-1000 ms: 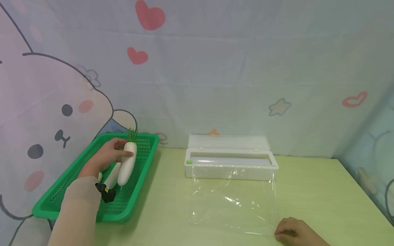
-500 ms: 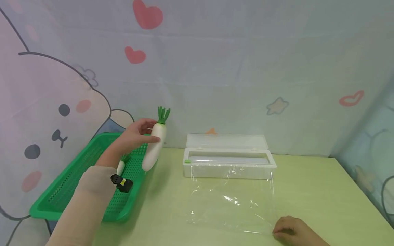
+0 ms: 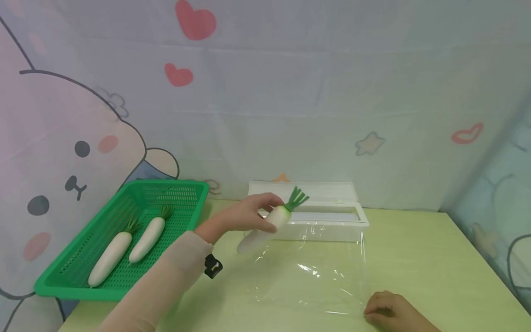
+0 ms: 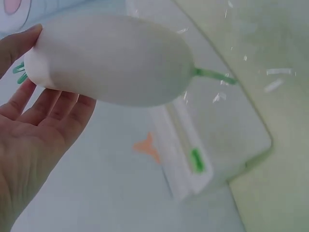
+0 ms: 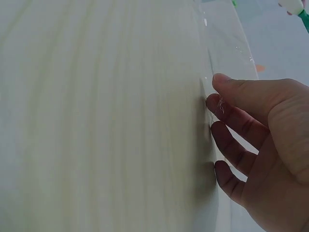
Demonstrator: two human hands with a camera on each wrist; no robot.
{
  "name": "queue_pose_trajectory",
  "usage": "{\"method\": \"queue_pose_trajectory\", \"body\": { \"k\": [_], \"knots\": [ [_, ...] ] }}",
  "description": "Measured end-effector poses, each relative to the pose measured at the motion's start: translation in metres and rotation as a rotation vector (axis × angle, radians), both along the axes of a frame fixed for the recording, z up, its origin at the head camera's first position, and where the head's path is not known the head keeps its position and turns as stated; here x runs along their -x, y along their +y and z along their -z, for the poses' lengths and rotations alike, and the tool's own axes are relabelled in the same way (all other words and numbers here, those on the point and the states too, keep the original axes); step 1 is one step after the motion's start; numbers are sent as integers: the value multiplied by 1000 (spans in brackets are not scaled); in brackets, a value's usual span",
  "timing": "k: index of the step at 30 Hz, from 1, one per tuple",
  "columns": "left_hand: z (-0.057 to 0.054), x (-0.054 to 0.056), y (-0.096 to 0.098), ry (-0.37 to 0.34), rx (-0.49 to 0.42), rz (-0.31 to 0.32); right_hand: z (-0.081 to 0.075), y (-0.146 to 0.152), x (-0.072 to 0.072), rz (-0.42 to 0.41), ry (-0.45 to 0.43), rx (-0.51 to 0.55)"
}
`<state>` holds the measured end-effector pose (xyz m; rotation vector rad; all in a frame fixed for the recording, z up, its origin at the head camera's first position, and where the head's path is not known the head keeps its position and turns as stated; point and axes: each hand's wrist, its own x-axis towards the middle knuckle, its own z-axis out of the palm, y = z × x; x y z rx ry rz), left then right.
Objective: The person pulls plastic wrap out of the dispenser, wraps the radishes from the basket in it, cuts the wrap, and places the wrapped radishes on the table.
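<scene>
My left hand (image 3: 249, 214) grips a white radish (image 4: 116, 60) with a short green top, thumb on one side and fingers on the other. In the head view this radish slants, green end up to the right, in front of the white wrap box (image 3: 327, 232). A sheet of clear plastic wrap (image 3: 311, 272) stretches from the box toward the front of the table. At the sheet's front right corner, my right hand (image 3: 392, 310) pinches the film between thumb and index finger. The right wrist view shows that film edge at the fingertips (image 5: 221, 79).
A green plastic basket (image 3: 45, 288) stands at the left with two more white radishes (image 3: 109, 258) inside. The wrap box's lid (image 3: 303, 189) is raised at the back, near the printed backdrop (image 3: 290, 92). The table (image 3: 435, 263) is pale yellow-green.
My left hand has lifted the radish out of the basket and carried it right to the wrap box. Two radishes in the basket now show fully. The right hand stays at the film corner.
</scene>
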<state>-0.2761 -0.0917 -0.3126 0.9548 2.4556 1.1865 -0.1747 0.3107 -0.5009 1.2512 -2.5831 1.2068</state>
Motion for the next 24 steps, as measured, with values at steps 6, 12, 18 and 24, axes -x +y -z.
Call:
{"method": "queue_pose_trajectory", "body": {
  "k": [6, 12, 18, 24],
  "knots": [
    [26, -2, 33, -5, 56, 74, -1, 0, -1, 25, -60, -22],
    [55, -6, 54, -12, 73, 100, -3, -1, 0, 32, -130, -33],
    [79, -11, 74, 21, 162, 133, -5, -3, 0, 48, -253, -49],
    [95, -13, 91, 26, 166, 207, -7, -3, -1, 68, -295, -45]
  ]
}}
